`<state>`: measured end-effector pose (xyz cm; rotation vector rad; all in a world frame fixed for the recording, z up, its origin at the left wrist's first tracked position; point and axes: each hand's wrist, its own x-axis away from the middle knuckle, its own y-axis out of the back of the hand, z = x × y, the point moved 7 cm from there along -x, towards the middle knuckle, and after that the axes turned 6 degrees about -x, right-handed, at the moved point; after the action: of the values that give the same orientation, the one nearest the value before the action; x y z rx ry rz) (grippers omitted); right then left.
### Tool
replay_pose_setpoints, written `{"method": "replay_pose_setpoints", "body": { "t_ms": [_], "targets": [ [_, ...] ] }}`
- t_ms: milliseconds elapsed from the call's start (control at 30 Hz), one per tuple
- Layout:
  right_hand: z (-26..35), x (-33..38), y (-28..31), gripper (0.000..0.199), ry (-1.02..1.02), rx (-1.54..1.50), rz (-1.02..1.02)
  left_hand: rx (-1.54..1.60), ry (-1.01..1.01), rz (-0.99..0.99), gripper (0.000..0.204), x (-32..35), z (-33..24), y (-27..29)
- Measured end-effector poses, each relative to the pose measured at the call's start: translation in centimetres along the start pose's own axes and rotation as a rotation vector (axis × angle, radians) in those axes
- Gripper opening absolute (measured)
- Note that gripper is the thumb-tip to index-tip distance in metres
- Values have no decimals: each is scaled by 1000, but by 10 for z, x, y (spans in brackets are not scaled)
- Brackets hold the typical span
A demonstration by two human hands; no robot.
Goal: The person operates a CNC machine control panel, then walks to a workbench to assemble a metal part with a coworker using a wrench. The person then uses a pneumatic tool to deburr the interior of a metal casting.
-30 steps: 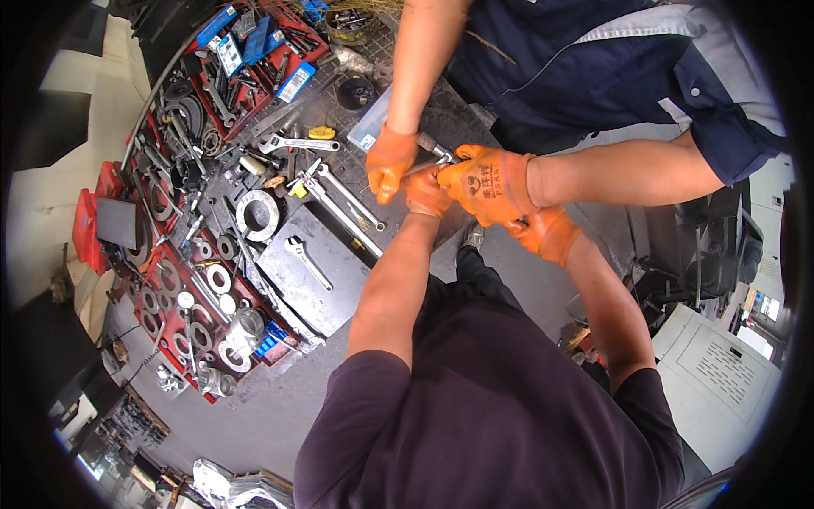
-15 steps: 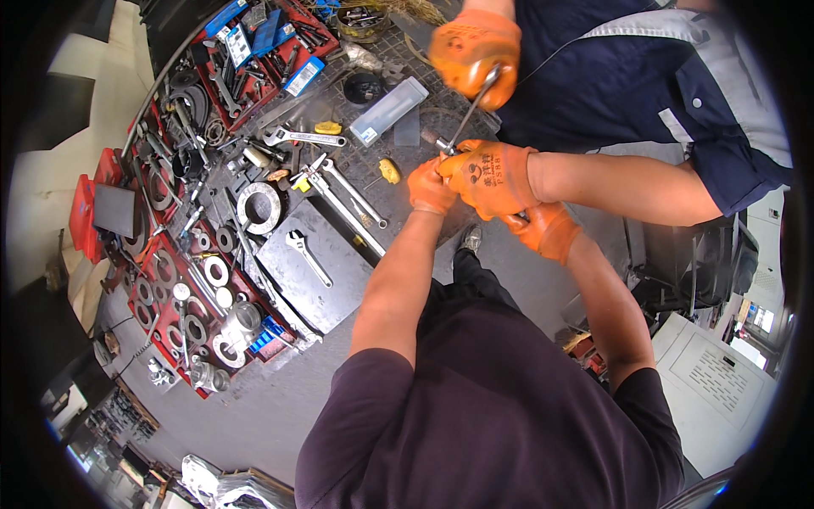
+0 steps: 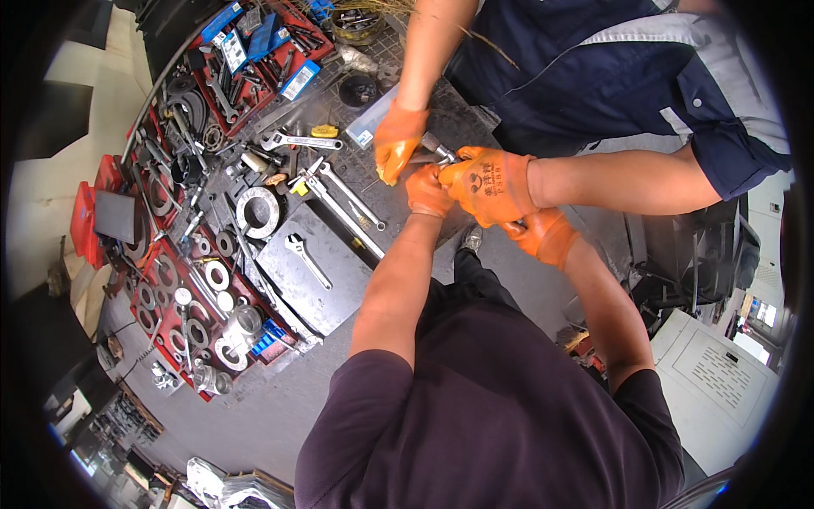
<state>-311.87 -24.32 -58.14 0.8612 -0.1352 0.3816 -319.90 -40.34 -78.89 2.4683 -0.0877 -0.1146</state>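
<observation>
My left hand (image 3: 426, 192), in an orange glove, is clenched around a small metal part (image 3: 436, 147) over the dark workbench (image 3: 398, 220). My right hand (image 3: 544, 237), also gloved in orange, is curled just behind it, and what it grips is hidden. A co-worker in a blue uniform (image 3: 593, 68) stands opposite. One of that person's gloved hands (image 3: 492, 182) lies over the gap between my two hands. The co-worker's other gloved hand (image 3: 397, 142) pinches the part's far end.
Spanners (image 3: 339, 199), an adjustable wrench (image 3: 303, 259) on a grey plate, a steel ring (image 3: 259, 212) and red trays (image 3: 182, 280) of washers and bearings cover the bench to my left. A grey cabinet (image 3: 721, 382) stands at the lower right.
The co-worker's free hand rose up with a slim tool half a second ago and has come back down onto the part. My own hands have stayed clenched in place.
</observation>
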Motion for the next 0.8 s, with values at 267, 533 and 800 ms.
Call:
{"method": "replay_pose_setpoints", "body": {
  "t_ms": [267,533,800],
  "targets": [
    [3,4,-7,43,50,57,27,-240,-127,24,26,-1,-18,13],
    [12,0,-1,33,62,68,-43,308,40,-66,23,0,-7,10],
    [13,-1,2,34,96,89,-26,524,69,-119,24,1,20,-13]
  ]
}}
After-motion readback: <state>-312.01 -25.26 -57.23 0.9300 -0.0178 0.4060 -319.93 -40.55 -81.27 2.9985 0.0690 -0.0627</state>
